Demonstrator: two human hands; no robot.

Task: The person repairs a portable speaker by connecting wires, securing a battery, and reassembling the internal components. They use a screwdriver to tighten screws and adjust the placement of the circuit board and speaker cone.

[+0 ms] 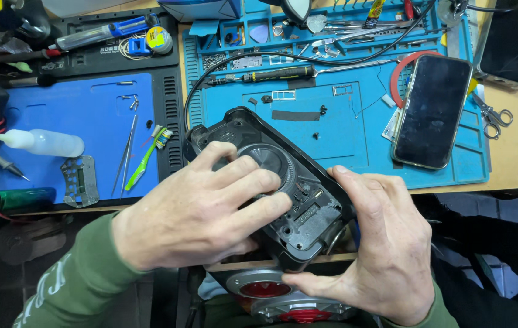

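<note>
Both hands close on a black plastic speaker housing with a round ribbed dial on top (271, 182), held tilted at the near edge of the bench, over the person's lap. The left hand (201, 212) lies flat across the housing, its fingers (253, 182) curled over the dial and pressing down on it. The right hand (386, 243) cups the right, near corner, thumb along the upper edge and the remaining digits wrapped beneath; neither hand is open, and both grip the same housing. Just below it sits a grey and red round part (277, 297), seemingly the lower section of the same device, though how the two meet is hidden.

Beyond the housing lies a blue silicone work mat (344, 127) with several tiny black screws (322, 110) loose on it, a yellow-and-black screwdriver (277, 75), and a dark smartphone lying face up (432, 109) to the right. To the left, on a second blue pad (76, 121), are steel tweezers (126, 152), a green-handled brush (146, 159) and a white squeeze bottle (43, 143).

The housing hangs partly off the bench, so a slipping grip would likely drop it. Swinging its far corner could sweep the loose screws off the mat or knock the phone.
</note>
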